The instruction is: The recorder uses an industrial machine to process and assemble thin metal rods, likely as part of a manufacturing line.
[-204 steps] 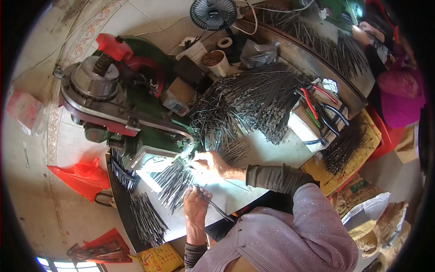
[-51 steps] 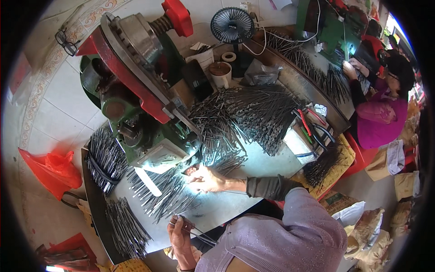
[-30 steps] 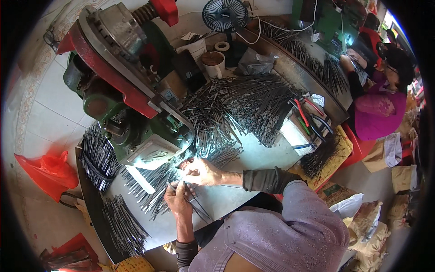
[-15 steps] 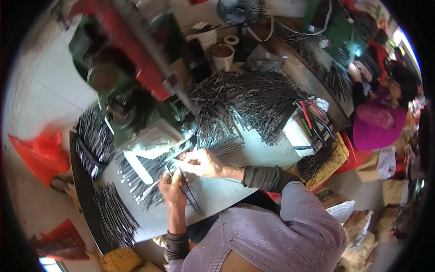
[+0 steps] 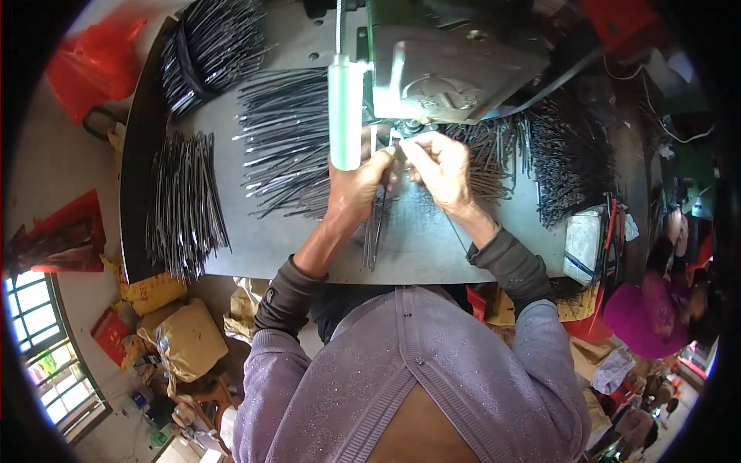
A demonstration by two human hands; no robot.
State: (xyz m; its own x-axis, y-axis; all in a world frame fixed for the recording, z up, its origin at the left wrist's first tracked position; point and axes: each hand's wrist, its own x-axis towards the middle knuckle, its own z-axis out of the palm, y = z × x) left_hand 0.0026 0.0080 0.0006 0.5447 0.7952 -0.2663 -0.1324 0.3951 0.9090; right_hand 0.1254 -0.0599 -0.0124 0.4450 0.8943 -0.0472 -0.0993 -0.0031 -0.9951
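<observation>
My left hand [image 5: 355, 185] is closed around a few thin dark metal rods [image 5: 375, 235], which hang below it over the table. Just right of it, my right hand [image 5: 446, 171] has thumb and forefinger pinched near the rods' upper ends. Another thin rod [image 5: 458, 234] slants out beneath my right palm. Both hands meet right under the front of a green bench machine [image 5: 455, 77]; the exact contact at the fingertips is small and glary. A lit tube lamp [image 5: 345, 116] hangs in front of my left hand, hiding part of it.
Rod piles lie on the metal table [image 5: 270, 251]: a spread heap [image 5: 285, 131], a left bundle [image 5: 185, 204], a tied bundle [image 5: 212, 54] and a dense right heap [image 5: 575, 154]. A white box [image 5: 583, 243] with pliers stands right. Another person [image 5: 648, 316] sits far right.
The view has swung round, so the machine now stands straight ahead and the table sits squarer. My hands stay together at the machine, with rods still in my left hand.
</observation>
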